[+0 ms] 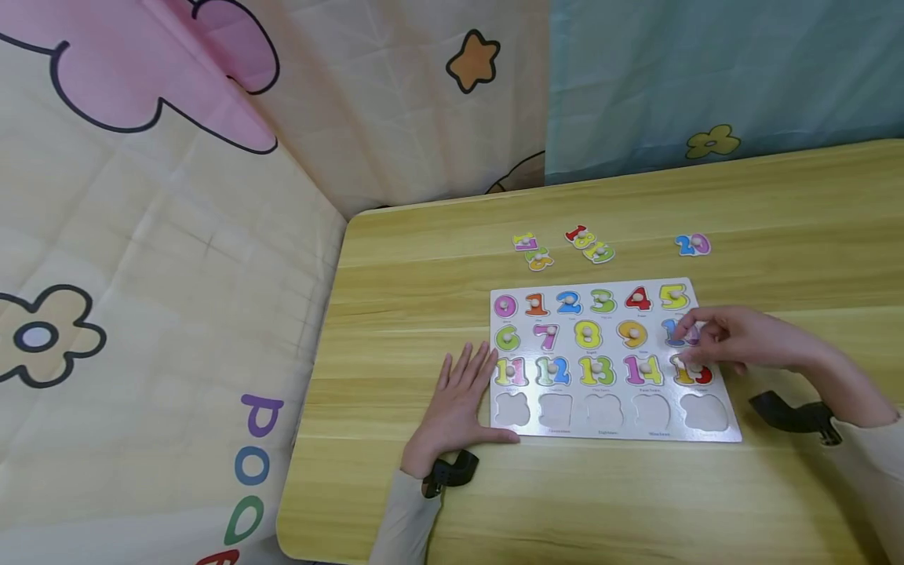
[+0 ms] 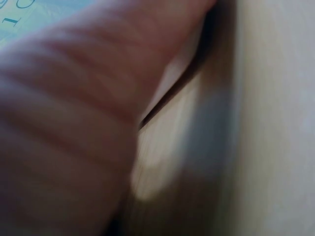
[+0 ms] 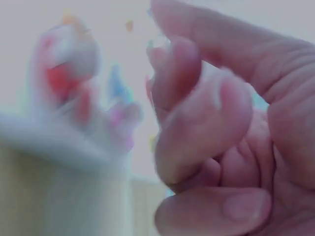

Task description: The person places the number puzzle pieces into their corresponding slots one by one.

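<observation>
A white number-puzzle board (image 1: pixel 610 333), slightly glossy, lies flat on the worktop (image 1: pixel 395 314), well in from the worktop's left edge and nearer to it than the far edge's right end. Knobbed digit pieces fill three rows, 0 to 5, 6 to 10 and 11 to 15; the bottom row shows bare, rounded recesses. Tiny captions under the shapes are too small to read.

The right hand (image 1: pixel 738 339) hovers by the knobbed 10 piece (image 1: pixel 673 333) and 15 piece (image 1: pixel 695 374), fingers bent, with nothing seen between them. The left hand (image 1: pixel 455 408) lies with fingers spread, fingertips at the board's left side and thumb along its near edge.

Toward the worktop's far edge lie an 18 piece (image 1: pixel 580 237), touching another yellow-green piece (image 1: pixel 599 252), two more multicoloured pieces (image 1: pixel 533 251) and a blue-and-pink 20 piece (image 1: pixel 693 245). Wrinkled printed cloth (image 1: pixel 155 235) hangs left, bearing coloured letters, two of them O's.
</observation>
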`<control>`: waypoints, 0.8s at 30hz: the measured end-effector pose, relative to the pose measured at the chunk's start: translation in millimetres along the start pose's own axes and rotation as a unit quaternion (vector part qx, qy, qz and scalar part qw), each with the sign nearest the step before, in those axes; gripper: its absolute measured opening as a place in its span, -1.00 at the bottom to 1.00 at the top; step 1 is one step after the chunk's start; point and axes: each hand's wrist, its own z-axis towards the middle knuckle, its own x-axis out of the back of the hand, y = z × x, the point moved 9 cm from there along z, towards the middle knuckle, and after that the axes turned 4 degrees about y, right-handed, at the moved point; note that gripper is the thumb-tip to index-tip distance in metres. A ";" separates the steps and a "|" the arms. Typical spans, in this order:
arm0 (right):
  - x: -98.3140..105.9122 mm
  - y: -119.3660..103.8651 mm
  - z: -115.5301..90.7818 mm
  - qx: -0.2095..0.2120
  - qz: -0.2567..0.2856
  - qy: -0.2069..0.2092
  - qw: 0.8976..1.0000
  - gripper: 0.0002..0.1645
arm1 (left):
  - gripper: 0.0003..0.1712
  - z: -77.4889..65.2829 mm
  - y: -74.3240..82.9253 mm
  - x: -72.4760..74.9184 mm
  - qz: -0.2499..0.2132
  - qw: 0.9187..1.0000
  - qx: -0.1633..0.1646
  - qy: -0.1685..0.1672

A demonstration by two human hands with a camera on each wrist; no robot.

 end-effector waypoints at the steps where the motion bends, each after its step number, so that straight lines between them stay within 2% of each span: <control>1: 3.5 -6.1 8.1 -0.007 -0.006 0.010 1.000 -0.63 | 0.45 -0.2 -0.1 1.1 -0.001 1.000 0.000 0.002; 4: 10.1 -24.3 40.8 -0.014 -0.024 0.037 0.999 -0.61 | 0.44 -0.5 -0.4 2.5 -0.002 1.000 -0.001 0.003; 10: 17.7 -62.3 123.9 0.000 -0.042 0.094 0.995 -0.55 | 0.44 -0.7 -2.8 1.9 -0.003 1.000 0.002 0.000; 14: 16.3 -73.8 168.4 -0.018 -0.070 0.126 0.989 -0.60 | 0.44 -0.7 -2.1 -0.3 -0.004 1.000 -0.002 0.002; 18: 8.4 -74.8 193.2 -0.050 -0.101 0.143 0.983 -0.61 | 0.44 -1.1 -1.2 -1.9 -0.005 1.000 -0.002 0.001; 24: 2.1 -80.2 204.8 -0.067 -0.122 0.165 0.976 -0.60 | 0.44 -1.0 0.0 1.1 -0.002 1.000 -0.003 0.005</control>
